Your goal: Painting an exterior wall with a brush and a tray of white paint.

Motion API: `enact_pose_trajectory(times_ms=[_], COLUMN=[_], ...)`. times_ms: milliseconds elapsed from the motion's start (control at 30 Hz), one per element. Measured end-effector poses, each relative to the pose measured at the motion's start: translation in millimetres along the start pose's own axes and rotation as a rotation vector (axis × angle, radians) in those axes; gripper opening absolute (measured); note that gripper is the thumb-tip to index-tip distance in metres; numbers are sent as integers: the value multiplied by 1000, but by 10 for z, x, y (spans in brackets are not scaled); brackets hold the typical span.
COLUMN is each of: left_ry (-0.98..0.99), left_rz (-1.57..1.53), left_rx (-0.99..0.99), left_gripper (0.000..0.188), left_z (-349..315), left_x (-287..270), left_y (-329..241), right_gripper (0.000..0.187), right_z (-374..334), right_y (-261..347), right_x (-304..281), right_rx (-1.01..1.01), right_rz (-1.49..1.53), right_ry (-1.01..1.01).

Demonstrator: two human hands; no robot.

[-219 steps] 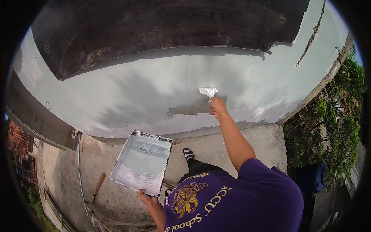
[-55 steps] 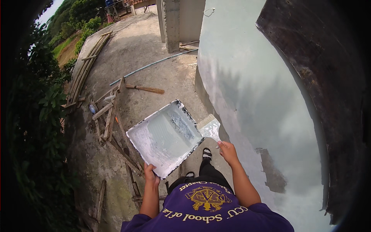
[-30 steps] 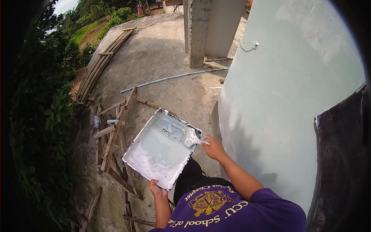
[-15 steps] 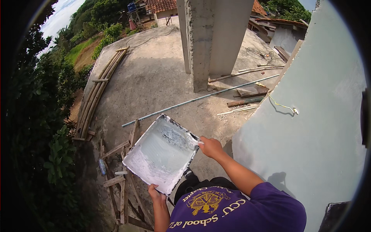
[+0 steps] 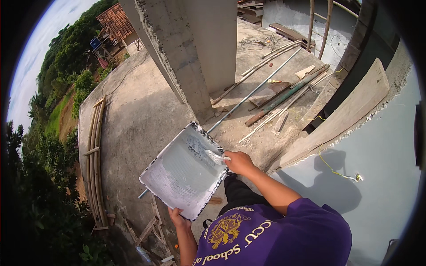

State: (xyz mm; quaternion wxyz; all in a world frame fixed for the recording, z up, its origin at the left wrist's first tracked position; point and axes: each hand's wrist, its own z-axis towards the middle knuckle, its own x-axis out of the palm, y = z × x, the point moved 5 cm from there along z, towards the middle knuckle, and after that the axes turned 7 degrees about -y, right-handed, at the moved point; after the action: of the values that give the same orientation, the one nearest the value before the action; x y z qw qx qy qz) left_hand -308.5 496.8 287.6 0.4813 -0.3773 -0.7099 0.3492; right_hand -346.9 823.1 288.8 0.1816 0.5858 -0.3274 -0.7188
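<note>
A square paint tray [image 5: 184, 173], coated in white and pale grey paint with dark chipped edges, is held tilted before my body. My left hand [image 5: 179, 218] grips its near rim, thumb on the inner side. My right hand [image 5: 238, 162] is closed round the right rim. Beside the right thumb, a white paint-covered piece [image 5: 215, 156] curves into the tray; I cannot tell whether it is a handle or part of the tray. The fingers under the tray are hidden.
A concrete pillar [image 5: 177, 53] rises ahead. A long pale pipe [image 5: 253, 91], a green pole [image 5: 290, 98] and planks lie to its right. Bamboo poles [image 5: 94, 159] lie at left, wooden frame pieces [image 5: 148, 230] below. A grey-painted wall [image 5: 377, 177] with a yellow wire stands at right.
My view has swung to the right, showing more of the doorway opening and the poles on the floor. Both hands keep hold of the tray, which stays at about the same place before me.
</note>
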Motion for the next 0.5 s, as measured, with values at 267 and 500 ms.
enact_pose_trajectory(times_ms=[267, 500], left_ry=[111, 353], left_rz=[80, 191], left_rx=[-84, -299], left_gripper=[77, 75], left_z=[1517, 2384], left_x=[1635, 3182], left_y=[91, 489], right_gripper=[25, 25], right_z=[1257, 1520], right_y=[-851, -1718], right_x=[-695, -1505], right_rx=[283, 571], right_rz=[148, 237], right_ry=[-152, -411])
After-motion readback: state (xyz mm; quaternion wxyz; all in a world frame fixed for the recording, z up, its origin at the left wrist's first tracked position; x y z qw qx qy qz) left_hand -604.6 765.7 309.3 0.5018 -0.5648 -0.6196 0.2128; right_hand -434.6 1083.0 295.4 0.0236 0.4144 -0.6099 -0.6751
